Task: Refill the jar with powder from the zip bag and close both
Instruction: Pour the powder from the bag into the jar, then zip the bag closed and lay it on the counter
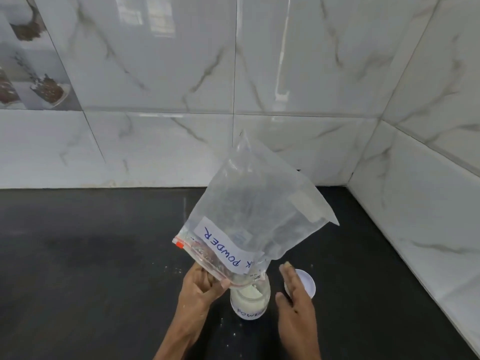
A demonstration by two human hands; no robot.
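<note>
While the left hand (205, 287) pinches the upturned zip bag (257, 211) by its mouth over the open jar (250, 304) at lower centre, the right hand (296, 297) hovers just right of it, fingers (289, 275) straight and empty, beside the white lid (307, 280) on the bench (78, 255).

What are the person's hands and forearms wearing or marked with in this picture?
Both the left hand and the right hand are bare: no gloves, rings, watch or bracelet show. The forearms are bare too, no sleeve in view. A few white specks, perhaps powder, dot the left forearm.
</note>
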